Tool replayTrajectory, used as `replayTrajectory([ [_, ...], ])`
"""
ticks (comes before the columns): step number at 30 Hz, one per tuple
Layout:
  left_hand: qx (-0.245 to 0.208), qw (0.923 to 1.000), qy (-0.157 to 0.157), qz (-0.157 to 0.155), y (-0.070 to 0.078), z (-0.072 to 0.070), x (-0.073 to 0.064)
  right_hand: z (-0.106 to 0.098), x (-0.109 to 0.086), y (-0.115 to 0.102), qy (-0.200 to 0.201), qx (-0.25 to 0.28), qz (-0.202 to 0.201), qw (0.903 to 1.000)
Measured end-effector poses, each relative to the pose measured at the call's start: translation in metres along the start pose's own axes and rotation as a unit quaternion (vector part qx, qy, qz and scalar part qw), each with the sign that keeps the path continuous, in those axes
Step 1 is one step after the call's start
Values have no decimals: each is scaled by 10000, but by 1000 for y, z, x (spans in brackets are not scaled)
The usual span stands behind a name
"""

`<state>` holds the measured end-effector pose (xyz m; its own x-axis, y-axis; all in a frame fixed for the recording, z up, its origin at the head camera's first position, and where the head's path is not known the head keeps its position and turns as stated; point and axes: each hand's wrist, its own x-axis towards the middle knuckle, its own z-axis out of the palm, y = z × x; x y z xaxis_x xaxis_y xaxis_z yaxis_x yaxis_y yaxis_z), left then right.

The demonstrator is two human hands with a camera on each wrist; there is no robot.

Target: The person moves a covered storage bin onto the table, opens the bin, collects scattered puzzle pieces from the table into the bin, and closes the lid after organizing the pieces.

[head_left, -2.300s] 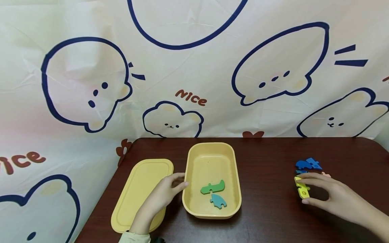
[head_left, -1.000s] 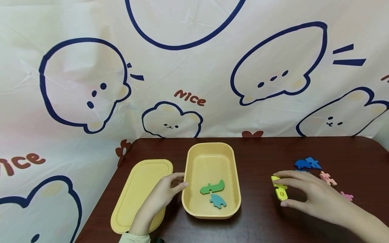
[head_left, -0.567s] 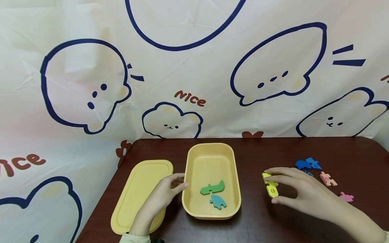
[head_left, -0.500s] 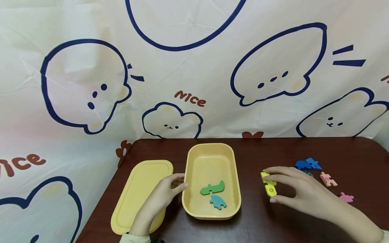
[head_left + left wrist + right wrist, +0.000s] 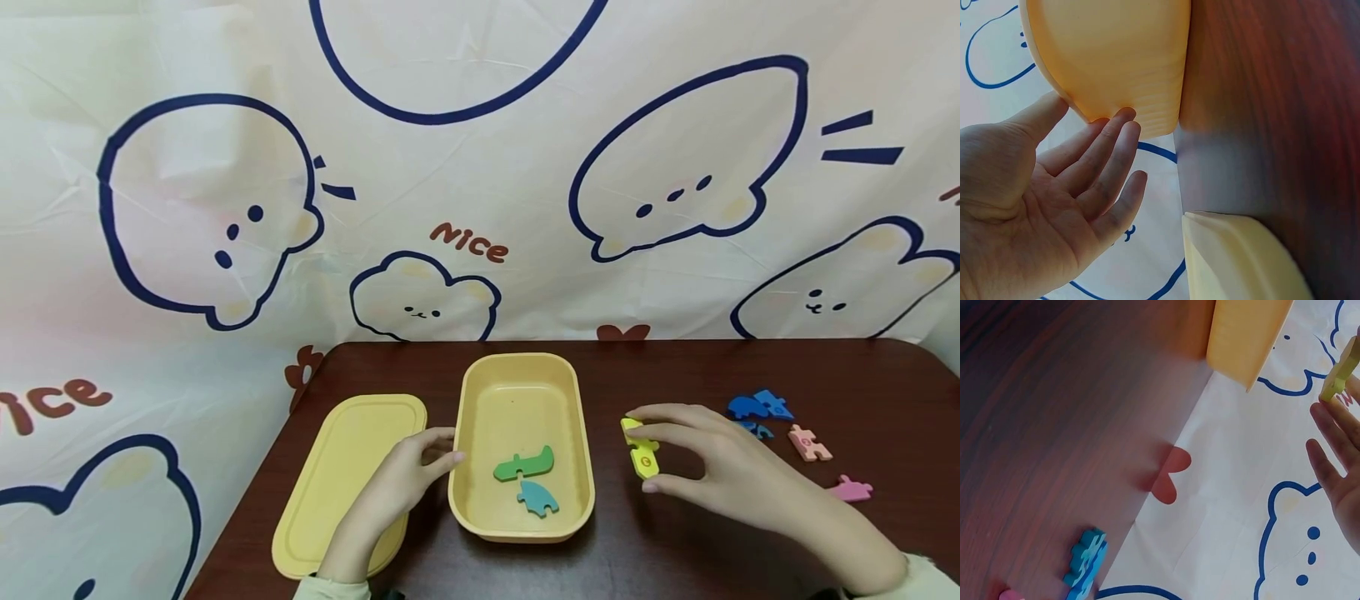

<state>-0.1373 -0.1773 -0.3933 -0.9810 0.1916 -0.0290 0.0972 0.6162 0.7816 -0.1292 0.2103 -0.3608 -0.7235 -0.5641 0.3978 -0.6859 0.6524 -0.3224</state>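
Fingers (image 5: pixel 667 411) of our right hand (image 5: pixel 727 468) pinch a yellow puzzle piece (image 5: pixel 644 460), held above the table (image 5: pixel 675 375) just right of the yellow box (image 5: pixel 519 417). Our left hand (image 5: pixel 397 471) has loosely extended fingers touching the box's left side.

We judge the work partly done: a green piece (image 5: pixel 524 464) and a teal piece (image 5: pixel 537 497) lie inside the box. The yellow one is not in yet. On the table to the right we count five more outside: a dark blue piece (image 5: pixel 746 407), a lighter blue piece (image 5: pixel 777 405), a patterned blue piece (image 5: pixel 759 430), a peach piece (image 5: pixel 808 443) and a pink piece (image 5: pixel 852 488). The lid (image 5: pixel 348 467) lies off the box, to its left, so closing up likely remains for us too.
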Motion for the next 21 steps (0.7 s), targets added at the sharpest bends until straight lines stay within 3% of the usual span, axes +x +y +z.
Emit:
replayTrajectory([
  [21, 29, 10000, 25, -13, -2, 1, 2, 11, 19, -18, -252, 287, 135, 9992],
])
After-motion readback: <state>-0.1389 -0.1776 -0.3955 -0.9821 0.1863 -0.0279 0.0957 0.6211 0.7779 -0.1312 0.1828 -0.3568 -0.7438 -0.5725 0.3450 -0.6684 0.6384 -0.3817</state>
